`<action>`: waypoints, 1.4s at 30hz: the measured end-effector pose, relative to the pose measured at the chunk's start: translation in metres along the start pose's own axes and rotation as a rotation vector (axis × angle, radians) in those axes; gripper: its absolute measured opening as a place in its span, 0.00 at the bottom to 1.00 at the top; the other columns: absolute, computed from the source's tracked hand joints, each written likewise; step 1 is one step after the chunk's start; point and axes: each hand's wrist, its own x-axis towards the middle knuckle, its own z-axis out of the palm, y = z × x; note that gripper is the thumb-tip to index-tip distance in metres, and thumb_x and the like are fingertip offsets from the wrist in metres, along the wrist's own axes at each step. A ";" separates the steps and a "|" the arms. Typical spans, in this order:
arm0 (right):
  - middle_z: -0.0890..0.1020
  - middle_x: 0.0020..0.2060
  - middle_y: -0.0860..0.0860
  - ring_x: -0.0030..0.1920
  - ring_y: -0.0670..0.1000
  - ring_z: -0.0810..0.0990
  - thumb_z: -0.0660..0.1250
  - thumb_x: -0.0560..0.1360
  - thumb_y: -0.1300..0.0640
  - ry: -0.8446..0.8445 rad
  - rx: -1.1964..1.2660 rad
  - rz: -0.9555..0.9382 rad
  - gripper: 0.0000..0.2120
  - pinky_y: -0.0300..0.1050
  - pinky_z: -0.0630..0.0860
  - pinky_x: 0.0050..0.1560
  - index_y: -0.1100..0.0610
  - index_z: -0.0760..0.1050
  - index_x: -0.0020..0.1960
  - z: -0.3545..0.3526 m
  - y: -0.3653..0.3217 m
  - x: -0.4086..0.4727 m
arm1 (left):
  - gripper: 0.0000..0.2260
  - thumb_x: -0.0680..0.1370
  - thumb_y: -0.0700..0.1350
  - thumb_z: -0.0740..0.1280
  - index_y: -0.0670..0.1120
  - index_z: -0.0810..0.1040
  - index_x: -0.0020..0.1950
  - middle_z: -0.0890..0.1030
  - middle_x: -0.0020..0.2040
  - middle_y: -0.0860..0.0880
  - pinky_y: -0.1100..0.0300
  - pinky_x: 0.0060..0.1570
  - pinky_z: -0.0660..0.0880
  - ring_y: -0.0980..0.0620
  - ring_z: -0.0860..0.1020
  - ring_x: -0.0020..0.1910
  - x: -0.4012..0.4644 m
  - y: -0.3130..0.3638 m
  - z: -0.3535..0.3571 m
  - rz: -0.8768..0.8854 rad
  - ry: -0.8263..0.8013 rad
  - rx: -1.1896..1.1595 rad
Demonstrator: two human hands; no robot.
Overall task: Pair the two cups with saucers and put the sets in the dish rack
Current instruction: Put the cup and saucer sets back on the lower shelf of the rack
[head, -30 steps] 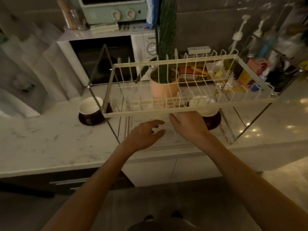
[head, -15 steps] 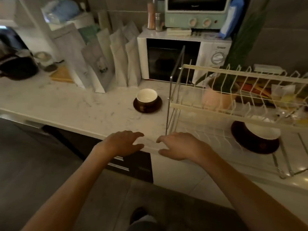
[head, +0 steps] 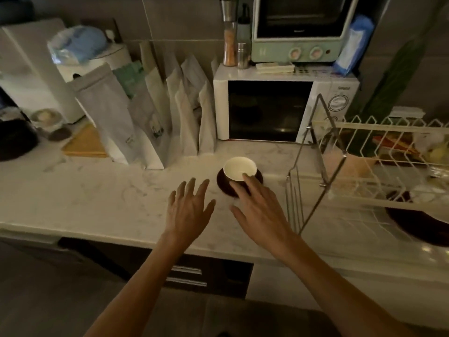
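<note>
A brown cup with a white inside [head: 239, 169] stands on a dark saucer [head: 222, 183] on the marble counter, just left of the wire dish rack [head: 379, 203]. My right hand [head: 260, 207] stretches over the saucer's near edge, fingers straight, one fingertip at the cup's rim. To its left my left hand [head: 189, 210] hovers above the counter with spread fingers, holding nothing. In the rack's lower tier at far right sits a second dark saucer [head: 418, 227] with a pale cup [head: 424, 193] on it, partly hidden by the rack's wires.
A white microwave [head: 279, 110] with a small green oven [head: 298, 30] on top stands behind the cup. Several paper bags [head: 150, 117] lean along the wall at left. A pink plant pot [head: 349, 164] sits behind the rack.
The view has swung left from the rack to the cup and saucer on the counter. Both hands have moved forward from the counter's edge, the right one reaching the cup.
</note>
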 end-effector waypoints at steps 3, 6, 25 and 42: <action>0.62 0.75 0.59 0.75 0.59 0.62 0.61 0.78 0.47 0.056 -0.056 0.133 0.26 0.61 0.67 0.69 0.53 0.63 0.73 0.015 0.005 0.020 | 0.27 0.80 0.60 0.56 0.52 0.59 0.77 0.64 0.76 0.43 0.45 0.69 0.65 0.42 0.63 0.75 0.025 -0.009 0.012 -0.019 -0.015 -0.141; 0.63 0.75 0.59 0.74 0.60 0.63 0.61 0.78 0.46 0.066 -0.090 0.239 0.26 0.63 0.67 0.69 0.54 0.63 0.73 0.024 0.014 0.036 | 0.27 0.79 0.61 0.56 0.52 0.60 0.76 0.66 0.75 0.44 0.46 0.68 0.69 0.43 0.66 0.73 0.048 -0.011 0.025 -0.058 -0.042 -0.307; 0.71 0.70 0.55 0.69 0.55 0.70 0.57 0.81 0.47 0.064 0.597 0.729 0.24 0.47 0.68 0.66 0.53 0.63 0.74 0.068 0.071 0.115 | 0.24 0.78 0.59 0.61 0.53 0.67 0.72 0.74 0.67 0.43 0.42 0.59 0.76 0.42 0.74 0.63 0.133 0.010 0.069 -0.421 -0.339 -1.094; 0.79 0.61 0.55 0.61 0.55 0.76 0.55 0.82 0.50 0.030 0.709 0.779 0.18 0.47 0.72 0.58 0.54 0.72 0.67 0.067 0.072 0.106 | 0.17 0.78 0.51 0.64 0.51 0.75 0.67 0.79 0.61 0.45 0.43 0.55 0.79 0.44 0.77 0.59 0.130 0.010 0.077 -0.460 -0.312 -1.144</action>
